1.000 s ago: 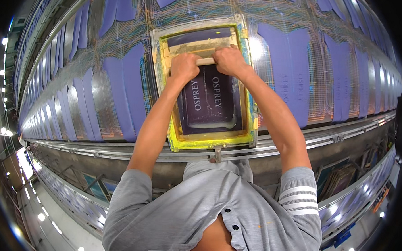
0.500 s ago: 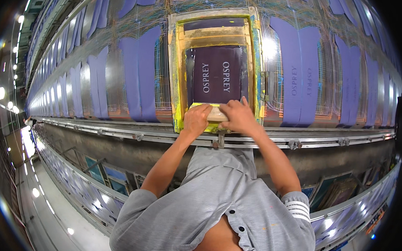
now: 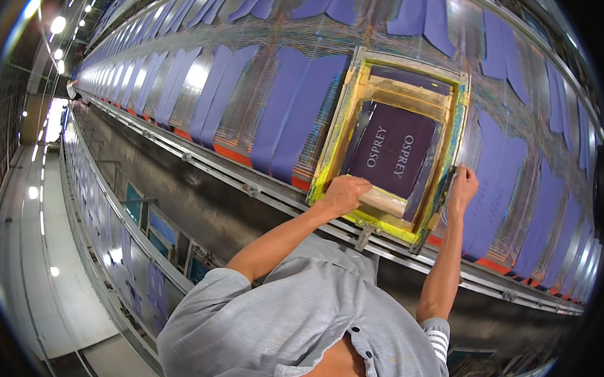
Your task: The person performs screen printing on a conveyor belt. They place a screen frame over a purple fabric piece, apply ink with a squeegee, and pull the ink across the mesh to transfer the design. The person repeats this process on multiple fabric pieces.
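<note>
A screen printing frame [image 3: 336, 118], with yellow-stained edges, lies over the long printing table. Inside it is a dark purple print area [image 3: 391, 148] with pale lettering. Along the near end of that area rests a squeegee [image 3: 385, 203] with a pale wooden grip. My left hand [image 3: 345, 194] is closed around the squeegee's left end. At the frame's right side, my right hand [image 3: 463, 187] has its fingers curled on the side edge, by a small metal fitting; the exact grip is partly hidden.
Purple cut pieces [image 3: 295, 112] lie in rows along the table, left and right of the frame. The piece just right [image 3: 493, 188] carries faint lettering. A metal rail [image 3: 203, 164] runs along the near edge. Behind me stands another long table [image 3: 123, 269] with purple pieces.
My right hand has let go of the squeegee and moved right to the frame's side edge. My left hand stays on the squeegee. The view has turned, so the table now slants.
</note>
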`<action>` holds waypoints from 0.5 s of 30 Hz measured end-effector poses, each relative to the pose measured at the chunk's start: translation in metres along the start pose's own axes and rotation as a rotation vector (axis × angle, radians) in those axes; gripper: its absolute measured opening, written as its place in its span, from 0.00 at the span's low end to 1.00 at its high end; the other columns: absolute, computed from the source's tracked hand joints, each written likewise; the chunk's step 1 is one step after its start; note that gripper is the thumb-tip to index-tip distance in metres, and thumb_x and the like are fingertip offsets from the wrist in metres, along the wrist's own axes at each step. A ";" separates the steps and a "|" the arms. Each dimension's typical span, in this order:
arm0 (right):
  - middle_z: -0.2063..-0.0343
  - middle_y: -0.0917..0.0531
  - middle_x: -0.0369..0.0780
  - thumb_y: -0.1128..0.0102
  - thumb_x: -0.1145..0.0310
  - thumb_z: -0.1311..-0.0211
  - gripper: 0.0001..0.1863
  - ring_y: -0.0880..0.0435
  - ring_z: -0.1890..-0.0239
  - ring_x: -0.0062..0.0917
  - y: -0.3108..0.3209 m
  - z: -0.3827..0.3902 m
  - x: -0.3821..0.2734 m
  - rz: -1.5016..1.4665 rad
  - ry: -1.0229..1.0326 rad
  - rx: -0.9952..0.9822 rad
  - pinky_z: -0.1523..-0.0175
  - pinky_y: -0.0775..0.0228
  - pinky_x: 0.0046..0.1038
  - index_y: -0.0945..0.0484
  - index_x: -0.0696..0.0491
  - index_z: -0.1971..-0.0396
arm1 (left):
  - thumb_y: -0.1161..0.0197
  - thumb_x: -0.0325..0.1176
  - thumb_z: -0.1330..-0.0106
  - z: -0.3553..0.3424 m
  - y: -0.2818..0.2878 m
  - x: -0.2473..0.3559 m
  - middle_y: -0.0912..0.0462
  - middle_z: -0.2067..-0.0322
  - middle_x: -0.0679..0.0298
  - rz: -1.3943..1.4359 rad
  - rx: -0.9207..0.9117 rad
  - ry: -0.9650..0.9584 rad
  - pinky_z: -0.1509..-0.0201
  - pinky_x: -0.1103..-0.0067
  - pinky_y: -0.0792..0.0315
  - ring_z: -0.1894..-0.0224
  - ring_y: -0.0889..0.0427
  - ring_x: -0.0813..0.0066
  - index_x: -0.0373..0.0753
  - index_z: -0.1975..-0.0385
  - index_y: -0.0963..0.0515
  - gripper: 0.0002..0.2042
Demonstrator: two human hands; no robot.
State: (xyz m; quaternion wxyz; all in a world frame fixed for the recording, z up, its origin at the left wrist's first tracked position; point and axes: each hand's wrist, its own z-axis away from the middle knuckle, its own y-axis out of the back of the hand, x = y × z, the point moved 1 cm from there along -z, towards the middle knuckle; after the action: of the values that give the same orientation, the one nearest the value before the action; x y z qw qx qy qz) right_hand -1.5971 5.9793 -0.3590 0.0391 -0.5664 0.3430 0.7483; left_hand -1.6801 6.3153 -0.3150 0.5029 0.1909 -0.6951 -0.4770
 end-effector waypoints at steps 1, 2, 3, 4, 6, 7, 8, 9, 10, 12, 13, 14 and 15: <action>0.82 0.24 0.38 0.42 0.62 0.34 0.16 0.31 0.76 0.20 -0.011 0.007 -0.008 -0.028 -0.024 -0.027 0.69 0.37 0.30 0.19 0.63 0.71 | 0.37 0.24 0.56 0.002 0.005 -0.008 0.14 0.56 0.61 -0.011 -0.019 0.022 0.49 0.69 0.23 0.53 0.16 0.62 0.38 0.59 0.16 0.20; 0.83 0.26 0.35 0.42 0.63 0.34 0.16 0.33 0.76 0.19 -0.033 0.022 -0.014 -0.054 -0.054 -0.053 0.69 0.38 0.30 0.20 0.63 0.73 | 0.37 0.25 0.56 0.008 0.016 -0.021 0.14 0.56 0.60 -0.019 -0.044 0.043 0.48 0.69 0.23 0.53 0.16 0.62 0.39 0.58 0.16 0.20; 0.84 0.30 0.34 0.43 0.63 0.33 0.17 0.35 0.76 0.19 -0.064 0.031 0.001 -0.089 0.012 -0.024 0.69 0.39 0.30 0.22 0.62 0.75 | 0.38 0.24 0.56 0.011 0.037 -0.035 0.14 0.56 0.60 -0.022 -0.090 0.086 0.48 0.68 0.23 0.53 0.16 0.61 0.39 0.59 0.16 0.20; 0.84 0.29 0.34 0.42 0.63 0.33 0.17 0.35 0.77 0.19 -0.095 0.054 -0.019 -0.105 0.042 0.007 0.69 0.39 0.29 0.23 0.62 0.75 | 0.39 0.24 0.56 0.019 0.053 -0.054 0.14 0.57 0.61 -0.035 -0.057 0.099 0.49 0.68 0.23 0.54 0.15 0.61 0.39 0.59 0.16 0.20; 0.83 0.28 0.34 0.42 0.64 0.34 0.16 0.34 0.77 0.18 -0.155 0.086 -0.036 -0.165 0.044 0.011 0.70 0.39 0.28 0.22 0.63 0.73 | 0.39 0.23 0.57 0.033 0.084 -0.098 0.13 0.58 0.61 -0.051 -0.009 0.117 0.50 0.69 0.22 0.55 0.15 0.61 0.40 0.60 0.15 0.20; 0.83 0.28 0.34 0.42 0.64 0.34 0.16 0.34 0.77 0.18 -0.176 0.107 -0.058 -0.159 0.062 0.011 0.70 0.39 0.28 0.21 0.63 0.73 | 0.40 0.23 0.57 0.036 0.103 -0.117 0.13 0.59 0.61 -0.045 0.018 0.120 0.51 0.69 0.21 0.56 0.14 0.61 0.40 0.61 0.15 0.20; 0.83 0.28 0.34 0.42 0.64 0.34 0.16 0.35 0.77 0.17 -0.193 0.115 -0.063 -0.191 0.020 -0.015 0.71 0.40 0.28 0.21 0.63 0.73 | 0.40 0.23 0.58 0.034 0.121 -0.135 0.13 0.59 0.61 -0.041 0.051 0.114 0.52 0.69 0.21 0.57 0.14 0.61 0.40 0.61 0.15 0.20; 0.83 0.28 0.33 0.42 0.64 0.34 0.16 0.35 0.77 0.17 -0.212 0.123 -0.062 -0.223 -0.024 -0.040 0.71 0.40 0.27 0.21 0.63 0.73 | 0.41 0.22 0.57 0.037 0.132 -0.155 0.13 0.59 0.61 -0.058 0.023 0.142 0.52 0.69 0.21 0.57 0.14 0.62 0.40 0.61 0.14 0.20; 0.83 0.28 0.33 0.42 0.64 0.34 0.15 0.35 0.78 0.16 -0.228 0.128 -0.060 -0.250 -0.068 -0.070 0.72 0.41 0.27 0.21 0.63 0.73 | 0.42 0.21 0.55 0.035 0.143 -0.176 0.13 0.59 0.61 -0.067 0.035 0.134 0.51 0.69 0.21 0.57 0.14 0.61 0.41 0.61 0.14 0.20; 0.85 0.31 0.30 0.44 0.65 0.32 0.14 0.35 0.83 0.13 -0.246 0.135 -0.068 -0.280 -0.064 -0.070 0.78 0.46 0.22 0.22 0.58 0.75 | 0.42 0.21 0.54 0.025 0.157 -0.213 0.13 0.58 0.61 -0.086 0.024 0.156 0.51 0.68 0.21 0.57 0.15 0.60 0.41 0.61 0.14 0.19; 0.85 0.31 0.30 0.44 0.65 0.32 0.14 0.36 0.83 0.13 -0.246 0.141 -0.078 -0.310 -0.122 -0.092 0.78 0.46 0.22 0.22 0.58 0.75 | 0.42 0.21 0.54 0.016 0.167 -0.224 0.13 0.59 0.59 -0.077 0.011 0.164 0.51 0.67 0.22 0.57 0.15 0.58 0.41 0.61 0.14 0.19; 0.85 0.31 0.30 0.44 0.65 0.32 0.14 0.36 0.83 0.13 -0.248 0.147 -0.085 -0.339 -0.182 -0.111 0.78 0.46 0.22 0.22 0.58 0.75 | 0.42 0.21 0.53 0.010 0.172 -0.238 0.13 0.59 0.59 -0.095 -0.004 0.172 0.51 0.66 0.22 0.57 0.15 0.58 0.41 0.60 0.14 0.19; 0.85 0.31 0.31 0.44 0.65 0.33 0.15 0.36 0.82 0.14 -0.253 0.147 -0.082 -0.296 -0.148 -0.110 0.76 0.46 0.24 0.23 0.59 0.76 | 0.42 0.22 0.52 0.004 0.175 -0.253 0.13 0.59 0.59 -0.113 -0.020 0.181 0.51 0.66 0.22 0.57 0.15 0.58 0.42 0.60 0.14 0.19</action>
State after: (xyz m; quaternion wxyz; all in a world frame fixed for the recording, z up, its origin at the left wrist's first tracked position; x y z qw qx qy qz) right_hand -1.5759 6.2813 -0.3874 0.1430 -0.5553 0.2104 0.7918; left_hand -1.5394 6.5878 -0.2960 0.5376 0.2671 -0.6304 -0.4923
